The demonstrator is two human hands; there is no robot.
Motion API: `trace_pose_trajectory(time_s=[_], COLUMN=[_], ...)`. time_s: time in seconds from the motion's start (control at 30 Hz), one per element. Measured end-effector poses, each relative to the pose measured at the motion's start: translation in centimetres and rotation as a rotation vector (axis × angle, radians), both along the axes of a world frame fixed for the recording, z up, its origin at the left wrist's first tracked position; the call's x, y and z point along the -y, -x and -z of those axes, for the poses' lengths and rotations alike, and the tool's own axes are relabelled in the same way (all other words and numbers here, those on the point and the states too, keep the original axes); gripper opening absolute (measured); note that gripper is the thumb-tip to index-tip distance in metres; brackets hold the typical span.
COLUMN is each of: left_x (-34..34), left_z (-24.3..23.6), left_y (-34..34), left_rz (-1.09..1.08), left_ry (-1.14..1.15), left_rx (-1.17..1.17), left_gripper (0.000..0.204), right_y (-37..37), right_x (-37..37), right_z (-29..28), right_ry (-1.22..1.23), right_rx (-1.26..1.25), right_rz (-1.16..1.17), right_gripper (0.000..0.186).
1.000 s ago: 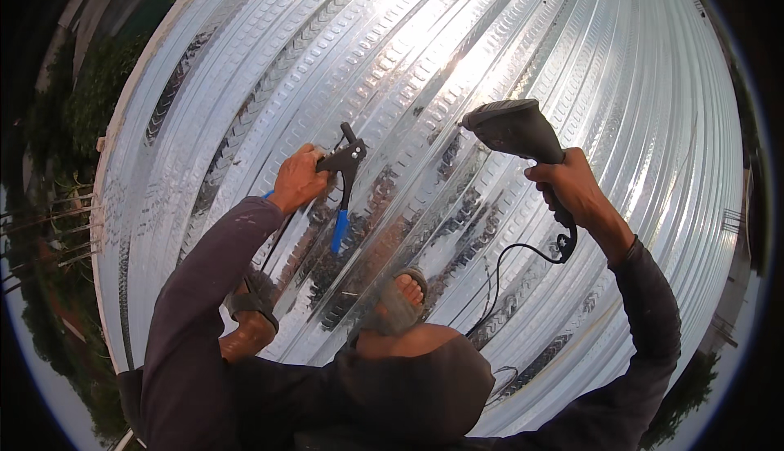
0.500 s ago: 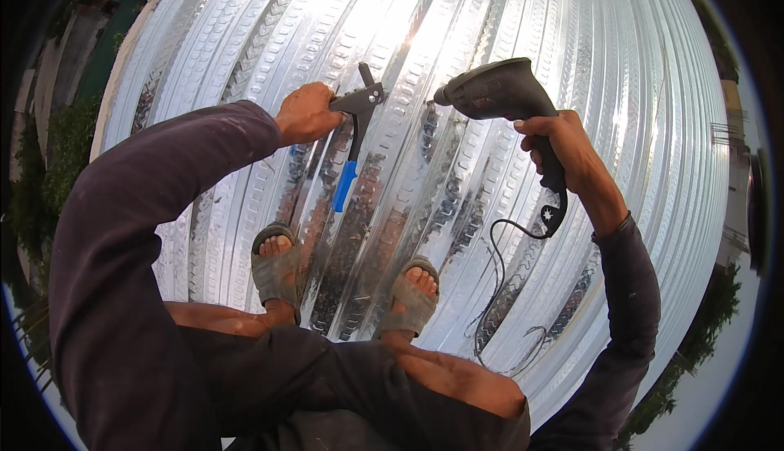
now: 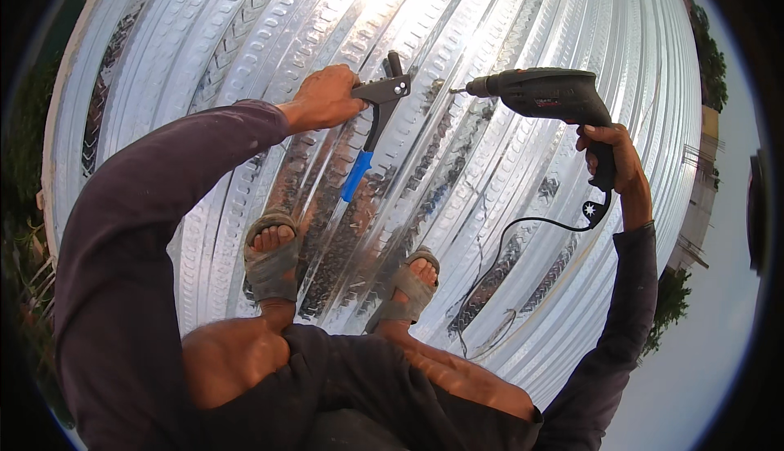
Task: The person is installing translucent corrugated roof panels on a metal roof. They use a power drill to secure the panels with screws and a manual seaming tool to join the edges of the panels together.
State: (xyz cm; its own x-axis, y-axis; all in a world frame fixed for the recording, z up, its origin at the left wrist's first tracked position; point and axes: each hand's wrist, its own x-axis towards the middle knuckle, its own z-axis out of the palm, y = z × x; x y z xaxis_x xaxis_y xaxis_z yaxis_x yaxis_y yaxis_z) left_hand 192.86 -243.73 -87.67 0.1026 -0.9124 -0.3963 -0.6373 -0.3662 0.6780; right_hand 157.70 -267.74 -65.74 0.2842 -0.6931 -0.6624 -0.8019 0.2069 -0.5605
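Observation:
My left hand (image 3: 324, 98) is closed around one handle of a hand riveter (image 3: 384, 91), a dark tool with a blue grip on its other handle. That blue-gripped handle hangs apart, toward my feet. In my right hand (image 3: 619, 161) is a black power drill (image 3: 547, 94), held by its pistol grip. Its thin bit points left, toward the riveter's head, with a gap between the two tools. Both tools are above a shiny ribbed metal sheet (image 3: 269, 67). Whether the bit touches the metal I cannot tell.
From the drill's grip a black cord (image 3: 531, 221) loops down onto the metal near my right foot. My sandalled feet (image 3: 276, 265) stand on the ribs. Trees (image 3: 671, 304) and a building (image 3: 694, 206) lie beyond the right edge, greenery beyond the left.
The drill has moved right and slightly down, and now points more level to the left. My left hand has shifted right with the riveter. The whole view has tilted a little.

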Motion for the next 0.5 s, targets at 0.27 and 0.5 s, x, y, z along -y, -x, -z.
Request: trace_pose_trajectory(time_s=[0.27,0.5], left_x=[0.1,-0.1], left_z=[0.3,1.5], left_y=[-0.3,0.4], left_rz=[0.008,-0.047], left_ry=[0.005,0.118], left_rx=[0.018,0.051], left_gripper=[0.039,0.036], right_y=[-0.7,-2.6], right_x=[5.5,3.8], right_z=[0.4,-1.2], right_ry=[-0.078,0.053], right_rx=[-0.018,-0.103], right_rz=[-0.103,-0.243], right_gripper=[0.035,0.037])
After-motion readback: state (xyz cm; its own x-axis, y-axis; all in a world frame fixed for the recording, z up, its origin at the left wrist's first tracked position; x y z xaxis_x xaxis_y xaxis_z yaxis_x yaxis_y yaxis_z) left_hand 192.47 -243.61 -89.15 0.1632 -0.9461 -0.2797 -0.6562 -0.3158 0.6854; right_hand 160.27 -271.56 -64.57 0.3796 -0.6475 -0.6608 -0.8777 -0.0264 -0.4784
